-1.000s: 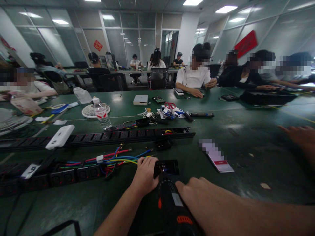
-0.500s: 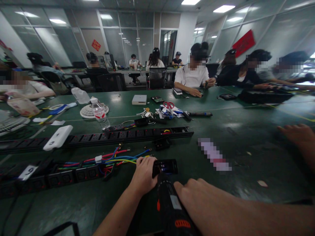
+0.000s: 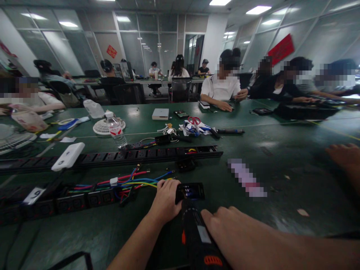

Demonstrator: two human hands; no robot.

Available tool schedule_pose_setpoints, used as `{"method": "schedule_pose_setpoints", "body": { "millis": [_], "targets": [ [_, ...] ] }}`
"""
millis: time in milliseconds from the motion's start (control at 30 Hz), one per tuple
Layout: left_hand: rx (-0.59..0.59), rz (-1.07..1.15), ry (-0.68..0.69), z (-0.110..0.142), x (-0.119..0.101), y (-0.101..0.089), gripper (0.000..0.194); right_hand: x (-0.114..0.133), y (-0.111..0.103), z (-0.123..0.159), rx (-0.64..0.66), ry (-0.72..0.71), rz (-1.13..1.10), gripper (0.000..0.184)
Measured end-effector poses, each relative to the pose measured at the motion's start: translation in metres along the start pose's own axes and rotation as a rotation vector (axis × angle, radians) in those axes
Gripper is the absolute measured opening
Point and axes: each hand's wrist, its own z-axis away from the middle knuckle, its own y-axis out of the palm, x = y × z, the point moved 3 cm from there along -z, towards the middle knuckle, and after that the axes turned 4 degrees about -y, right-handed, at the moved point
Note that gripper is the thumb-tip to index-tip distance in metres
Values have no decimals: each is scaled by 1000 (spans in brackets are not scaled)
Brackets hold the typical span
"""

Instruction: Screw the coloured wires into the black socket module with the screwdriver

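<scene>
My left hand (image 3: pixel 165 200) is closed around the left end of a small black socket module (image 3: pixel 191 191) lying on the green table (image 3: pixel 281 157). My right hand (image 3: pixel 225 228) grips a black electric screwdriver with orange marks (image 3: pixel 198 236), its tip resting on the module. Coloured wires (image 3: pixel 137 179) run from the module's left side to a row of black sockets (image 3: pixel 75 200). My fingers hide part of the module.
A long black power strip (image 3: pixel 146 153) lies across the table with a white box (image 3: pixel 68 155) on it. Behind it stand a water bottle (image 3: pixel 116 129), a small fan (image 3: pixel 103 127), scissors (image 3: pixel 194 120) and cables. Another person's hand (image 3: pixel 344 157) rests at the right. Several people sit around.
The view has shifted slightly. My hands, the screwdriver and the module stay where they were. The other person's hand at the right has drawn back a little.
</scene>
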Motion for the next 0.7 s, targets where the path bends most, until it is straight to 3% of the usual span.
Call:
{"method": "schedule_pose_setpoints", "body": {
  "millis": [200, 500, 600, 700],
  "targets": [
    [-17, -5, 15, 0, 1, 1, 43, 0, 5, 8, -65, -89, 42, 52],
    [-24, 6, 28, 0, -1, -1, 43, -33, 24, 1, -332, -56, 74, 38],
    [-25, 5, 29, 0, -1, -2, 43, -19, 27, -5, -432, -42, 44, 53],
    [-31, -1, 32, 1, 0, -1, 43, 27, 37, -9, -478, -60, -31, 68]
  ]
}}
